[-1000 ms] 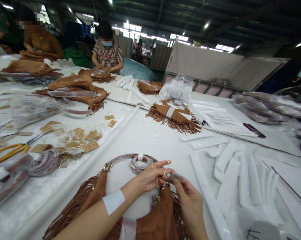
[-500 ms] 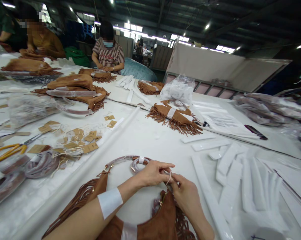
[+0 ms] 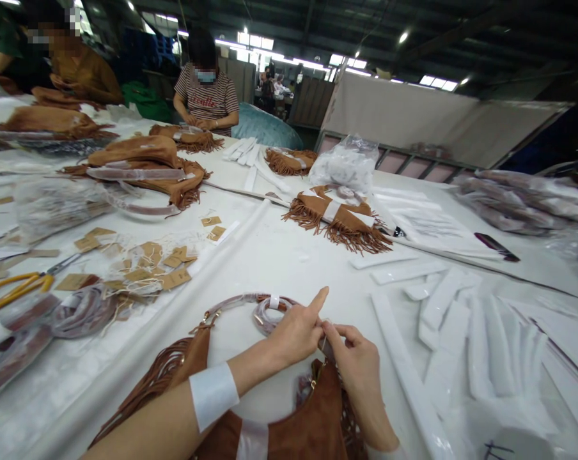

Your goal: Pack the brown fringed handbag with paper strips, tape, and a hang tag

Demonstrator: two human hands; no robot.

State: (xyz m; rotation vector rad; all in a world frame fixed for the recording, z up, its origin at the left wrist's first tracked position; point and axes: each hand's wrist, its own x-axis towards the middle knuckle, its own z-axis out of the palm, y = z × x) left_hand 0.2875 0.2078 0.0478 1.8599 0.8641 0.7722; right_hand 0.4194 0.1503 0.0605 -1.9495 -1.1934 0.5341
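A brown suede fringed bag (image 3: 298,421) lies in front of me on the white table (image 3: 289,255), with its plastic-wrapped handle (image 3: 250,301) arched toward the far side. My left hand (image 3: 296,332) and my right hand (image 3: 353,361) meet just above the bag's metal ring. Both pinch a thin white string with a small tag, which is mostly hidden between the fingers. The left index finger points up and away. A white band circles my left forearm (image 3: 213,393).
Brown paper tags on strings (image 3: 159,268) and yellow-handled scissors (image 3: 15,289) lie at the left. White foam strips (image 3: 461,326) cover the right side. More fringed bags (image 3: 339,220) lie further back. Two people (image 3: 206,89) work at the far side.
My hands have come together over the bag's ring and the string is now pinched tight between them. The left index finger has lifted. The view has shifted slightly.
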